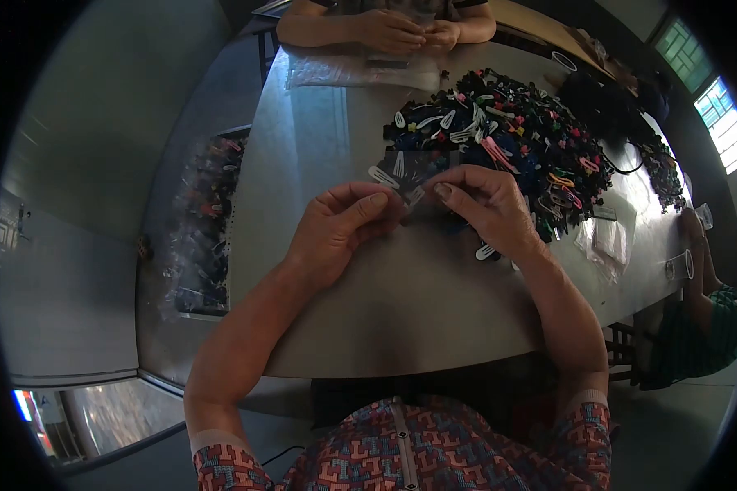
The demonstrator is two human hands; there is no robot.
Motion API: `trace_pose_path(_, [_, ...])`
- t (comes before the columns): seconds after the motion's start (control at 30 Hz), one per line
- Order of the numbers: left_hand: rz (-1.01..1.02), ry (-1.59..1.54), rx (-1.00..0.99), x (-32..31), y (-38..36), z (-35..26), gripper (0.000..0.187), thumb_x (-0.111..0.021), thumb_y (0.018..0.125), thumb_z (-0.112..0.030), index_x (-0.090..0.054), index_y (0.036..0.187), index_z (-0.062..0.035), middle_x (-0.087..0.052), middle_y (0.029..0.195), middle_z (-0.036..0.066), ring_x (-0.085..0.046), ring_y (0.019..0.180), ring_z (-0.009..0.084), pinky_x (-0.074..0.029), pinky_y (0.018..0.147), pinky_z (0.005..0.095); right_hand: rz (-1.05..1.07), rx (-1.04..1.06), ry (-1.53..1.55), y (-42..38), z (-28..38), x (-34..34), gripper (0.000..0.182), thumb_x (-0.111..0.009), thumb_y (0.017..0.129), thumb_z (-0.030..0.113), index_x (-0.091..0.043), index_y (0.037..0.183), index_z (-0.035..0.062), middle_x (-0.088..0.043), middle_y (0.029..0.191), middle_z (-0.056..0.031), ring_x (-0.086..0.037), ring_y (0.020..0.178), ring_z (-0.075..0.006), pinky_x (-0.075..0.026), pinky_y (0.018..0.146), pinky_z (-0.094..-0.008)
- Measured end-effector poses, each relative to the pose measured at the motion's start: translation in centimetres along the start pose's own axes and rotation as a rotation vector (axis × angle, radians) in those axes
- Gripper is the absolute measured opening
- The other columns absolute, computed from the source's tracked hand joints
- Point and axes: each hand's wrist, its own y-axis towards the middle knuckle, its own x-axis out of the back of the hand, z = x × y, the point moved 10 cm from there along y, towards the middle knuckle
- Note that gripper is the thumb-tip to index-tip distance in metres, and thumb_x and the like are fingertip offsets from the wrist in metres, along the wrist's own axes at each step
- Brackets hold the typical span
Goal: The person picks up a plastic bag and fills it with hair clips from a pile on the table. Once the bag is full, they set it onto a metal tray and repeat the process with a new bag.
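In front of me, my left hand (336, 225) is closed, thumb against the fingers, with a white snap hair clip (382, 176) sticking up past its fingertips. A small clear plastic bag (434, 164) spans the space between my two hands. Pinched at its near side is my right hand (491, 204), thumb and forefinger together. Another pale clip (416, 195) shows between both sets of fingertips. Just beyond lies a big heap of mixed hair clips (540, 139), mostly dark with white, pink, red and orange ones. Exactly which fingers touch which clip is partly hidden.
The grey table (368, 319) carries clear plastic bags (360, 75) at the far side and more bags (606, 245) at right. A clear cup (680, 265) lies near the right edge. Left stands a tray of bagged items (209, 213). People sit opposite and at right.
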Motion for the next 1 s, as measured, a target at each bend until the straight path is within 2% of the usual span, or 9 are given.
trace_pose_path(0.17, [0.003, 0.021, 0.009, 0.1, 0.0, -0.1, 0.015, -0.068, 0.096, -0.014, -0.07, 0.109, -0.0053, -0.072, 0.105, 0.007, -0.069, 0.099, 0.0163, -0.057, 0.09, 0.0315, -0.022, 0.006, -0.029, 0.0, -0.1, 0.2, 0.019, -0.066, 0.096, 0.011, -0.069, 0.109, -0.0036, -0.072, 0.093, -0.0046, -0.065, 0.088, -0.0068, -0.052, 0.08, -0.0222])
trace_pose_path(0.3, [0.02, 0.034, -0.022, -0.2, -0.1, -0.5, 0.016, -0.067, 0.097, -0.013, -0.07, 0.11, -0.0048, -0.073, 0.105, 0.006, -0.069, 0.099, 0.0161, -0.057, 0.09, 0.0315, -0.018, -0.016, -0.01, 0.0, -0.6, 0.1, 0.017, -0.07, 0.094, 0.013, -0.069, 0.102, -0.0018, -0.068, 0.083, 0.0007, -0.059, 0.076, -0.0032, -0.048, 0.068, -0.0203])
trace_pose_path(0.47, [-0.016, 0.053, -0.058, 0.0, 0.0, -0.9, 0.023, -0.065, 0.097, -0.011, -0.064, 0.118, -0.0027, -0.072, 0.108, 0.009, -0.069, 0.102, 0.021, -0.055, 0.096, 0.0358, -0.003, -0.022, -0.039, 0.0, -0.5, -0.3, 0.017, -0.074, 0.092, 0.016, -0.067, 0.094, 0.0, -0.062, 0.077, 0.0049, -0.051, 0.068, -0.0008, -0.042, 0.06, -0.0195])
trace_pose_path(0.6, [-0.01, 0.054, -0.062, 0.2, 0.2, -0.8, 0.028, -0.064, 0.098, -0.011, -0.059, 0.125, -0.0019, -0.07, 0.11, 0.008, -0.068, 0.103, 0.0197, -0.053, 0.098, 0.0327, 0.024, -0.057, -0.066, -0.1, -0.5, -0.6, 0.019, -0.075, 0.091, 0.018, -0.067, 0.092, 0.001, -0.06, 0.074, 0.0055, -0.05, 0.066, -0.0004, -0.04, 0.058, -0.0194])
trace_pose_path(0.7, [-0.036, 0.229, -0.181, 0.3, 0.1, -1.7, 0.042, -0.071, 0.093, -0.011, -0.054, 0.13, -0.0046, -0.065, 0.12, 0.007, -0.062, 0.113, 0.0166, -0.05, 0.1, 0.0328, 0.03, -0.058, -0.049, -0.1, -0.7, -0.6, 0.019, -0.075, 0.091, 0.019, -0.067, 0.091, 0.0015, -0.06, 0.073, 0.0058, -0.05, 0.066, -0.0002, -0.04, 0.057, -0.0194])
trace_pose_path(0.77, [-0.17, 0.828, -0.651, -1.3, -2.0, -5.7, 0.066, -0.078, 0.085, -0.014, -0.044, 0.14, -0.0032, -0.054, 0.135, 0.014, -0.051, 0.129, 0.025, -0.042, 0.108, 0.0394, 0.035, -0.061, -0.051, -0.1, -0.7, -0.7, 0.019, -0.075, 0.091, 0.019, -0.067, 0.09, 0.0017, -0.06, 0.073, 0.0059, -0.05, 0.066, -0.0001, -0.04, 0.058, -0.0193])
trace_pose_path(0.8, [-0.171, 0.829, -0.651, -1.5, -2.2, -6.0, 0.066, -0.078, 0.085, -0.014, -0.044, 0.14, -0.0032, -0.054, 0.135, 0.014, -0.051, 0.129, 0.025, -0.042, 0.108, 0.0394, 0.033, -0.063, -0.041, -0.1, -0.6, -0.8, 0.02, -0.075, 0.092, 0.019, -0.067, 0.09, 0.0015, -0.06, 0.073, 0.006, -0.049, 0.066, -0.0002, -0.04, 0.057, -0.0195])
trace_pose_path(0.87, [-0.089, 1.266, -0.867, -5.0, -3.8, -7.0, 0.087, -0.084, 0.074, -0.017, -0.037, 0.146, -0.0005, -0.042, 0.145, 0.019, -0.039, 0.138, 0.0338, -0.034, 0.114, 0.0461, 0.031, -0.064, -0.03, -0.1, -0.6, -0.9, 0.02, -0.075, 0.092, 0.019, -0.066, 0.09, 0.0013, -0.059, 0.073, 0.006, -0.049, 0.066, -0.0004, -0.04, 0.057, -0.0197])
trace_pose_path(1.0, [-0.048, 1.426, -0.873, -6.7, -3.9, -5.9, 0.1, -0.088, 0.069, -0.019, -0.033, 0.151, -0.0034, -0.041, 0.147, 0.018, -0.036, 0.14, 0.0374, -0.03, 0.116, 0.0468, 0.055, -0.06, -0.086, -0.2, -0.7, -1.3, 0.02, -0.075, 0.091, 0.019, -0.067, 0.09, 0.0018, -0.058, 0.071, 0.0058, -0.047, 0.065, -0.0013, -0.039, 0.057, -0.0212])
